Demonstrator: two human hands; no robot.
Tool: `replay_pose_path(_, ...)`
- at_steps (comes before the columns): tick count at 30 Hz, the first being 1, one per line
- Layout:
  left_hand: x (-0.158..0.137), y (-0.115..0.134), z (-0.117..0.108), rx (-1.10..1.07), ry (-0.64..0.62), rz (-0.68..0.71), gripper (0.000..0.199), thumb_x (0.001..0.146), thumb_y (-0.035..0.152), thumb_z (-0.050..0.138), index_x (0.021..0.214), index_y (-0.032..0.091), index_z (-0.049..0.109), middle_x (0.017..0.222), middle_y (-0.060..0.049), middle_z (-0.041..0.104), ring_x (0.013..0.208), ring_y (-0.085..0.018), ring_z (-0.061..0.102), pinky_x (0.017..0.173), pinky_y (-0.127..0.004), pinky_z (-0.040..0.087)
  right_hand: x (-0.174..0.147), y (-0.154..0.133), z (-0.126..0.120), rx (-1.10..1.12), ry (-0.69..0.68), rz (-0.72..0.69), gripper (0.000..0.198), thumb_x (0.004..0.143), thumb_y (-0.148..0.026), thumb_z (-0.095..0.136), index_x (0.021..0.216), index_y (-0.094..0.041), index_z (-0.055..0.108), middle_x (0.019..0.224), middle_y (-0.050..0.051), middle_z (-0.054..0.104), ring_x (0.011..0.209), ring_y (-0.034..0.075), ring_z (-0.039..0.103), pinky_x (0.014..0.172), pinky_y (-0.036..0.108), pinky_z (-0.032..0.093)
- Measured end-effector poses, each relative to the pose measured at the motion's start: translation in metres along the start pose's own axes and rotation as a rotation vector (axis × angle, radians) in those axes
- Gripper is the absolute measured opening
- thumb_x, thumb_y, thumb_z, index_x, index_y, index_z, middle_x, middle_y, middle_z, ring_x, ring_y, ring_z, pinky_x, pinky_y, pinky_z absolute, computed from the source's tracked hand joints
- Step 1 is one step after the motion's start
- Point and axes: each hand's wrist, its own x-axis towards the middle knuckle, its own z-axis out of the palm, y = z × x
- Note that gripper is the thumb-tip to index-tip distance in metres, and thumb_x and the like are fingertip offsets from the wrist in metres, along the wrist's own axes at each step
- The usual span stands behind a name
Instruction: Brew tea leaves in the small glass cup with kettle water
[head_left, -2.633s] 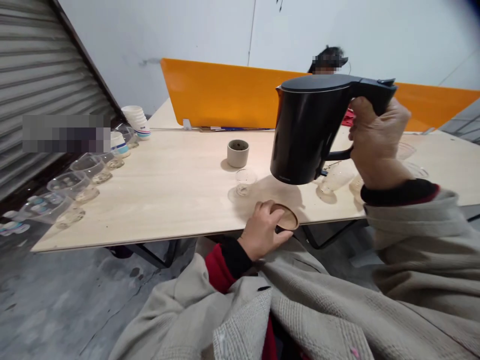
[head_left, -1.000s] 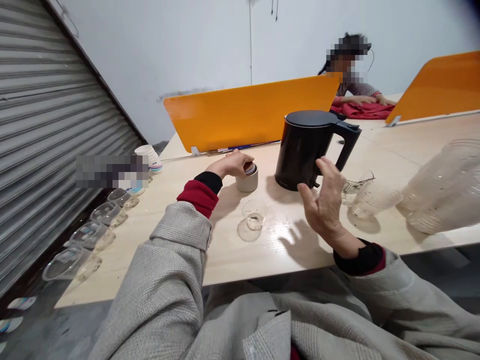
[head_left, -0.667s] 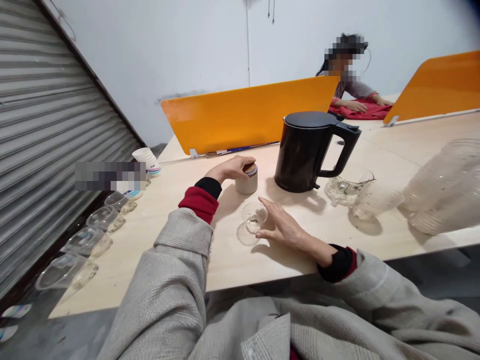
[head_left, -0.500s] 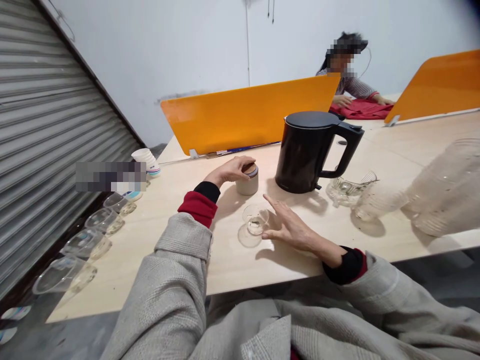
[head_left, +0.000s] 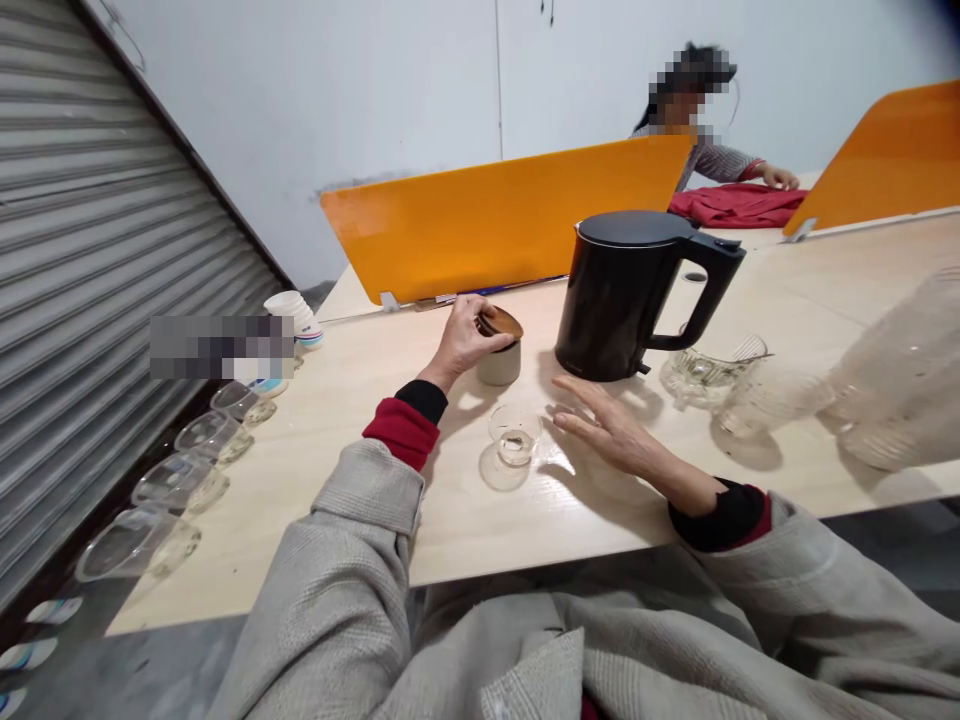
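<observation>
My left hand (head_left: 465,340) is closed on the brown lid (head_left: 504,322) of a small beige canister (head_left: 501,366). The lid tilts over the canister's mouth; whether its edge still touches the rim, I cannot tell. Just in front of the canister stands a clear plastic cup (head_left: 515,447) with a few dark bits in its bottom. To the right of that cup my right hand (head_left: 611,430) is open, fingers stretched out, apart from the cup. Behind it stands a black electric kettle (head_left: 611,300), handle to the right.
Clear cups (head_left: 171,482) with bits inside line the table's left side, near stacked paper cups (head_left: 296,318). On the right are a glass bowl (head_left: 705,375) and stacked plastic cups (head_left: 892,380). Beyond an orange divider (head_left: 510,225), a person handles red cloth (head_left: 739,205).
My left hand has tipped the lid up from its level position on the canister. My right hand has drawn away from the clear cup to the right. The view has shifted slightly.
</observation>
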Motion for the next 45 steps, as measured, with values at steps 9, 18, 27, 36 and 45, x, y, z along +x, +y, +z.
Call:
replay_pose_path(9,-0.022,-0.005,-0.004,0.272,-0.063,-0.058,0.036,0.075,0.032,0.093,0.095,0.024,0.064,0.134,-0.013,0.069,0.131,-0.034,0.064,0.114,-0.052,0.055,0.000,0.002,0.001,0.013,-0.028,0.009,0.070,0.101,-0.071,0.060,0.151,-0.022,0.068,0.159,0.017,0.064,0.151,0.040,0.057,0.128,0.063,0.045)
replay_pose_path(18,-0.015,0.010,-0.001,0.358,-0.405,0.028,0.072,0.100,0.055,0.072,0.158,0.014,0.057,0.177,-0.021,0.044,0.170,-0.036,0.030,0.139,-0.052,0.023,-0.004,0.003,0.001,-0.047,-0.042,-0.016,0.069,0.103,-0.073,0.054,0.154,-0.028,0.068,0.157,0.014,0.066,0.150,0.041,0.058,0.126,0.066,0.046)
replay_pose_path(27,-0.013,0.007,0.005,0.339,-0.475,0.000,0.070,0.101,0.052,0.071,0.161,0.019,0.058,0.180,-0.017,0.042,0.171,-0.040,0.028,0.140,-0.058,0.017,-0.021,-0.005,0.006,-0.079,-0.080,-0.030,0.075,0.103,-0.070,0.057,0.164,-0.027,0.057,0.160,0.015,0.063,0.148,0.042,0.058,0.125,0.064,0.046)
replay_pose_path(36,-0.065,0.037,-0.033,-0.055,-0.181,-0.083,0.055,0.105,0.050,0.062,0.154,0.026,0.064,0.165,-0.012,0.062,0.155,-0.033,0.054,0.129,-0.059,0.041,-0.032,-0.005,0.019,-0.008,-0.117,-0.025,0.089,0.097,-0.077,0.065,0.170,-0.029,0.047,0.172,0.014,0.051,0.157,0.041,0.049,0.130,0.065,0.041)
replay_pose_path(45,-0.182,0.078,-0.028,-0.364,-0.369,-0.470,0.067,0.095,0.031,0.068,0.161,0.021,0.060,0.151,-0.016,0.072,0.122,-0.027,0.075,0.108,-0.049,0.061,-0.031,-0.023,0.036,-0.006,-0.126,-0.087,0.057,0.104,-0.054,0.060,0.154,-0.027,0.063,0.154,0.012,0.068,0.145,0.039,0.059,0.124,0.061,0.047)
